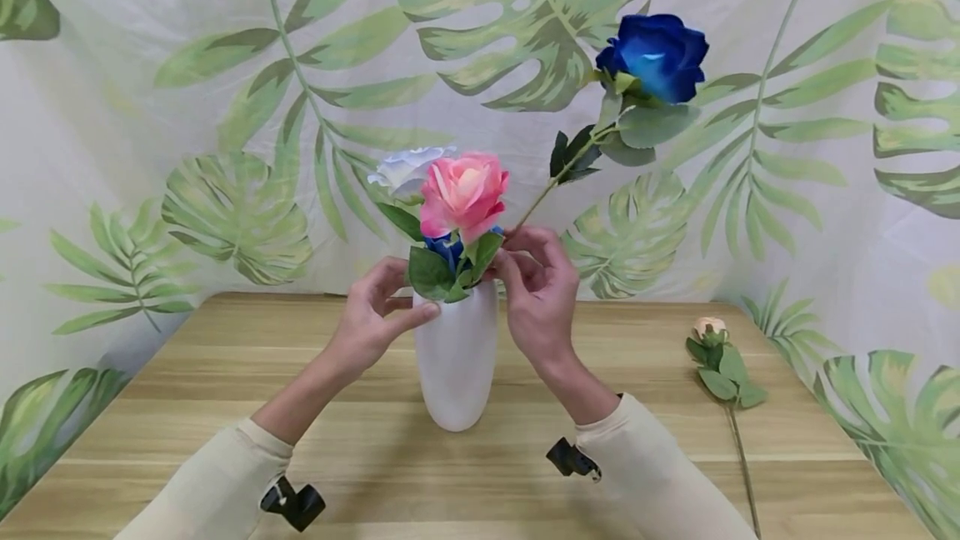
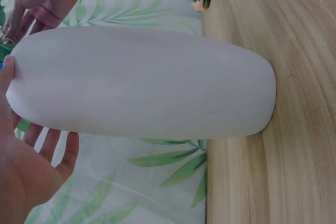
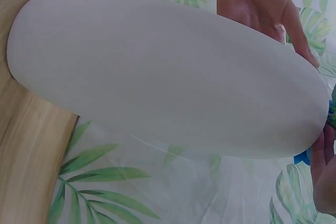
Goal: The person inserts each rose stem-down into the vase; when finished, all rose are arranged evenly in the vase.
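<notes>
A tall white vase stands upright on the table, holding a pink rose, a pale white-blue rose and a blue flower low among green leaves. My left hand holds the vase near its rim, thumb in front; the left wrist view shows its fingers on the far side of the vase. At the right of the rim, my right hand pinches the stem of a long blue rose, which leans up to the right. The stem's lower end is hidden.
A peach rose with a long stem lies on the right side of the wooden table. Behind the table hangs a leaf-printed cloth. Black wrist cameras sit at both sleeves.
</notes>
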Motion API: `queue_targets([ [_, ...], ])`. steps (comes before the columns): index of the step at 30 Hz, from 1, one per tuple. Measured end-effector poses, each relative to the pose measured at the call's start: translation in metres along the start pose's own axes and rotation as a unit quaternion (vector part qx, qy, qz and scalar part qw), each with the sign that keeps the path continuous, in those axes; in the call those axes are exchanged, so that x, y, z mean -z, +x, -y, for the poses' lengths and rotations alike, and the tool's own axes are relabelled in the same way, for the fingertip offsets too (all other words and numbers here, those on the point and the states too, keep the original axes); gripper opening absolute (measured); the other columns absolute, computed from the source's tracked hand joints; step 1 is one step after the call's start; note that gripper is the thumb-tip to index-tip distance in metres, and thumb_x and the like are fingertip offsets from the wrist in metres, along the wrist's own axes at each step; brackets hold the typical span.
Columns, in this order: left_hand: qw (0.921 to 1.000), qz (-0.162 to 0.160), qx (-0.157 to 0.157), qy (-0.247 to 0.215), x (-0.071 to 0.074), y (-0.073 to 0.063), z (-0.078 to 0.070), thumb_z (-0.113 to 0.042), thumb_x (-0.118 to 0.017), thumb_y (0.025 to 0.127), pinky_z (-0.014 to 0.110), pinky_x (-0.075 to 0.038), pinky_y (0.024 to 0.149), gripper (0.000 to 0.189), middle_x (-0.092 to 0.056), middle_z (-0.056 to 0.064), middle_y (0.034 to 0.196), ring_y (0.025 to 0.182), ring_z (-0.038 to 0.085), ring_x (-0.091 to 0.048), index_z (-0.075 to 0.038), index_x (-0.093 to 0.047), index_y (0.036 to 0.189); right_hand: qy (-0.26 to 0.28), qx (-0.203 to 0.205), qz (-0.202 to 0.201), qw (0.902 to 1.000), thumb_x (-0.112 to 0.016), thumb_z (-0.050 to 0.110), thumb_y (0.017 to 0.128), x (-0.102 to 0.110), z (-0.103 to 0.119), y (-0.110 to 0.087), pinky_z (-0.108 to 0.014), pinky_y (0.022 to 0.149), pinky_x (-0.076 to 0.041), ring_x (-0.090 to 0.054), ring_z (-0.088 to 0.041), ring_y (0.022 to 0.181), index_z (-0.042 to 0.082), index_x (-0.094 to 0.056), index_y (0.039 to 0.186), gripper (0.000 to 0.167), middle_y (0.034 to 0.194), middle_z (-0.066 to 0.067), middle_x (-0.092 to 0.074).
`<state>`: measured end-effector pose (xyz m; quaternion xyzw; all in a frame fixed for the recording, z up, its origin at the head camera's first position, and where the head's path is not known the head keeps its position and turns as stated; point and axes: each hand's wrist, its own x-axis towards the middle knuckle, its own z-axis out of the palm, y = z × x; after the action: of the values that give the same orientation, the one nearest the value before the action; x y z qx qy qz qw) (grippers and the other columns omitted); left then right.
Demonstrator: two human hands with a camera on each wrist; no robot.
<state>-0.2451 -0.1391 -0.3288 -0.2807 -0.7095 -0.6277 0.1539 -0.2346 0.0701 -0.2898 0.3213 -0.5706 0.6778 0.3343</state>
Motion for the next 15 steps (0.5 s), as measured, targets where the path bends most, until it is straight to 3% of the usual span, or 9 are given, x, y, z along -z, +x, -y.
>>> queue_targets([
  [5, 1.0, 0.002, 0.002, -0.001, 0.0006, -0.0002, -0.0006, 0.005, -0.076, 0.086, 0.028, -0.057, 0.088, 0.04, -0.07, -0.007, 0.112, 0.109, 0.013, -0.067, 0.005, -0.059, 0.123, -0.005, 0.007, 0.001, 1.0, -0.054, -0.005, 0.104, -0.0036, 0.0009, 0.0041, -0.03, 0.067, -0.062, -0.07, -0.009, 0.075, -0.016, -0.055, 0.113, 0.014, 0.097, -0.018, -0.065],
  [10, 1.0, 0.005, 0.001, 0.002, 0.0011, -0.0004, -0.0008, 0.004, -0.075, 0.086, 0.029, -0.056, 0.088, 0.041, -0.069, -0.007, 0.114, 0.11, 0.013, -0.066, 0.005, -0.059, 0.124, -0.01, 0.004, -0.014, 0.9998, -0.06, -0.009, 0.1, -0.0033, 0.0013, 0.0059, -0.03, 0.069, -0.062, -0.07, -0.01, 0.072, -0.015, -0.052, 0.121, 0.024, 0.09, -0.03, -0.065],
  [15, 1.0, 0.005, 0.001, 0.005, 0.0012, -0.0001, -0.0004, 0.004, -0.075, 0.086, 0.028, -0.056, 0.088, 0.042, -0.069, -0.007, 0.114, 0.111, 0.013, -0.066, 0.005, -0.059, 0.125, 0.013, 0.011, -0.035, 0.9992, -0.063, -0.019, 0.092, -0.0011, 0.0007, 0.0082, -0.031, 0.072, -0.062, -0.072, -0.01, 0.082, -0.017, -0.051, 0.123, 0.033, 0.096, -0.021, -0.068],
])
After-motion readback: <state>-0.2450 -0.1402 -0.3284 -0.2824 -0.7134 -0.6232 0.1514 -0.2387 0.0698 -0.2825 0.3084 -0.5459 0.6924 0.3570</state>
